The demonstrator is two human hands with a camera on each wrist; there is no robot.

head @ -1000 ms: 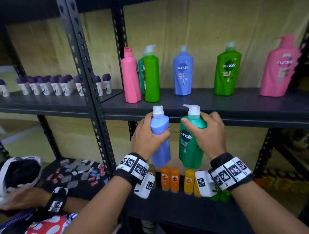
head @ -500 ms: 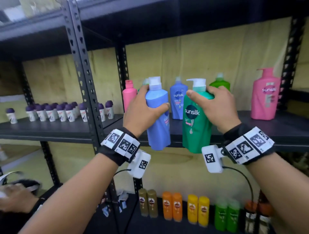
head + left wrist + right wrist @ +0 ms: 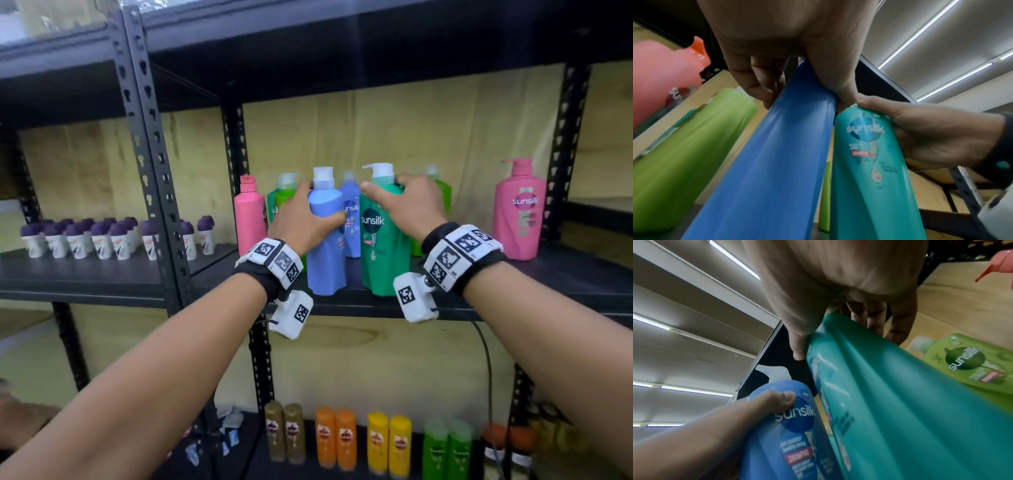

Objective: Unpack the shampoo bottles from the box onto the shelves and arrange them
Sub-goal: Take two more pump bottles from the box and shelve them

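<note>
My left hand (image 3: 305, 219) grips a blue shampoo bottle (image 3: 324, 246) round its shoulder; the bottle stands upright at the front of the middle shelf (image 3: 565, 274). My right hand (image 3: 407, 202) grips a teal-green Sunsilk pump bottle (image 3: 382, 250) beside it, also upright on the shelf. In the left wrist view my fingers (image 3: 764, 84) wrap the blue bottle (image 3: 777, 162), with the teal bottle (image 3: 869, 170) to its right. In the right wrist view my thumb (image 3: 797, 344) presses the teal bottle (image 3: 900, 402). The box is out of view.
Behind them on the shelf stand a pink bottle (image 3: 249, 216), green bottles (image 3: 284, 202), another blue bottle (image 3: 351, 219) and a pink pump bottle (image 3: 519, 212). Small purple-capped bottles (image 3: 102, 236) fill the left bay. Coloured bottles (image 3: 359, 442) line the lower shelf.
Both hands have raised the blue and teal bottles from below the shelf edge and set them down on the middle shelf, in front of the bottles standing there.
</note>
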